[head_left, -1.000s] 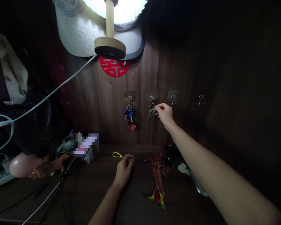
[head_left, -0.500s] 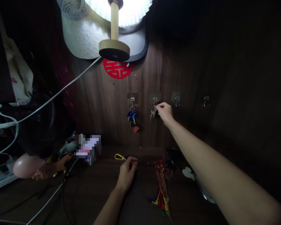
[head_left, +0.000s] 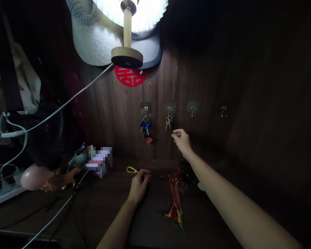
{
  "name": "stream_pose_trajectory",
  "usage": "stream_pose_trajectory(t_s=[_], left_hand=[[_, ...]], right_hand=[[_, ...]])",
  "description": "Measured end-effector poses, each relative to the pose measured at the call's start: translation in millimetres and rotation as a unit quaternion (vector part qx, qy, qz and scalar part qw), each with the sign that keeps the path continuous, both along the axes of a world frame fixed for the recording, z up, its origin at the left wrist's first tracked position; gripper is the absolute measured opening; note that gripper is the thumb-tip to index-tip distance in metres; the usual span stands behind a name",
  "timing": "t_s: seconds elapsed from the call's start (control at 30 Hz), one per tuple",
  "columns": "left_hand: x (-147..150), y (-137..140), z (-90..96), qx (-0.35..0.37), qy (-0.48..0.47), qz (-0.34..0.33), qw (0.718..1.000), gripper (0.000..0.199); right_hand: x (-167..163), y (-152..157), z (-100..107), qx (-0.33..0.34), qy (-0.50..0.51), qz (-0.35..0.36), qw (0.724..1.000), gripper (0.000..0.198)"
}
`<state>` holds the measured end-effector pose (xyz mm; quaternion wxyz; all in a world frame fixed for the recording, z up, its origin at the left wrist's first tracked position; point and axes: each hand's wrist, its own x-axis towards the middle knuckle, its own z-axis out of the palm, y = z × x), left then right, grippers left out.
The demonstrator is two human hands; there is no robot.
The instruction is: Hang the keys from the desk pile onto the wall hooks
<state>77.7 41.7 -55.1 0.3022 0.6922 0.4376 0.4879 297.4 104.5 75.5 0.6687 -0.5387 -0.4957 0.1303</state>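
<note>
My right hand (head_left: 181, 141) is just below and right of a bunch of silver keys (head_left: 169, 122), apart from it, thumb and fingers slightly parted and holding nothing. Those keys hang from the second metal hook (head_left: 169, 109) on the wood panel. Another bunch, with blue key heads (head_left: 145, 125) and a small red tag, hangs on the first hook. My left hand (head_left: 140, 183) rests low at the tabletop, fingers closed around a cord whose yellow loop (head_left: 132, 169) sticks out behind them. Its fingers hide the rest of this piece.
Two bare hooks, one third along (head_left: 193, 110) and one at the right (head_left: 224, 111), stick to the panel. A colourful tasselled cord bundle (head_left: 175, 193) lies between my arms. A lamp (head_left: 127, 57) hangs above; a white cable (head_left: 67, 100), pink balloon-like object (head_left: 36, 177) and box (head_left: 101, 171) are left.
My right hand has let go of the silver keys and moved down from them; they now hang freely on the hook. My left hand has stayed nearly in place.
</note>
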Motion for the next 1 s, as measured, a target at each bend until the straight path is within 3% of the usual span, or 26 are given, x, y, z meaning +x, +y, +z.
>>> stream_pose_trajectory(t_s=[0.17, 0.37, 0.6, 0.8, 1.0], left_hand=[[-3.5, 2.9, -1.9, 0.006, -0.051, 0.038, 0.998, 0.023], [-12.4, 9.2, -3.4, 0.028, -0.143, 0.129, 0.981, 0.029], [-21.9, 6.9, 3.0, 0.010, -0.152, 0.201, 0.968, 0.025], [-29.7, 3.5, 5.8, -0.009, -0.065, 0.262, 0.963, 0.019], [-27.6, -6.9, 12.8, -0.049, 0.195, 0.278, 0.939, 0.019]], right_hand=[[-6.2, -25.0, -37.6, -0.038, 0.005, 0.029, 0.999, 0.022], [-12.8, -48.3, -80.6, -0.066, -0.006, 0.059, 0.996, 0.023], [-18.1, -67.3, -119.9, -0.038, -0.065, 0.066, 0.995, 0.021], [-25.4, -87.5, -137.0, -0.011, -0.138, 0.028, 0.990, 0.016], [-26.3, -93.0, -139.3, -0.014, -0.184, 0.021, 0.983, 0.017]])
